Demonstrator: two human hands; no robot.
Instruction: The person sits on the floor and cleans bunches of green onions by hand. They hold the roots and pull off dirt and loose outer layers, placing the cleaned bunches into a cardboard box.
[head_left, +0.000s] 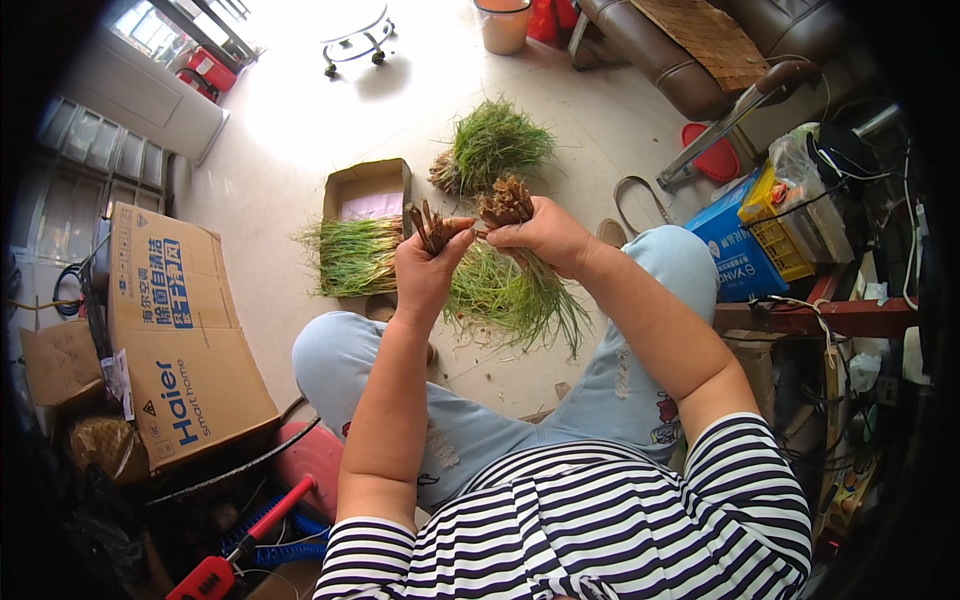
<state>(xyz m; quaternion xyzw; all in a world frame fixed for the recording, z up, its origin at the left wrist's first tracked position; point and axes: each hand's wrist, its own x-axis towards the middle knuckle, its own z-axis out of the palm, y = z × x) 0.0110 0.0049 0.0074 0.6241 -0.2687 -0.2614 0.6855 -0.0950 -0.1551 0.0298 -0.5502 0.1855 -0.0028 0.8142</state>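
Note:
My right hand (546, 234) grips a bundle of grassy green seedlings (555, 296), its brown root ends pointing up and away from me. My left hand (433, 255) holds a smaller clump of brown-ended stalks (427, 227); its fingertips are close to the right-hand bundle, and I cannot tell if they touch it. Below the hands lies a loose pile of green seedlings (484, 289) on the floor. To the left, a shallow cardboard box (365, 174) holds rows of seedlings (356, 259) laid flat. Beyond the hands sits another heap of seedlings (501, 142).
A large Haier cardboard carton (195, 337) stands at the left. At the right are a blue box (739, 240), a yellow plastic basket (776, 225) and a red lid (710, 152). A bucket (502, 28) and a wheeled chair base (358, 49) stand farther off.

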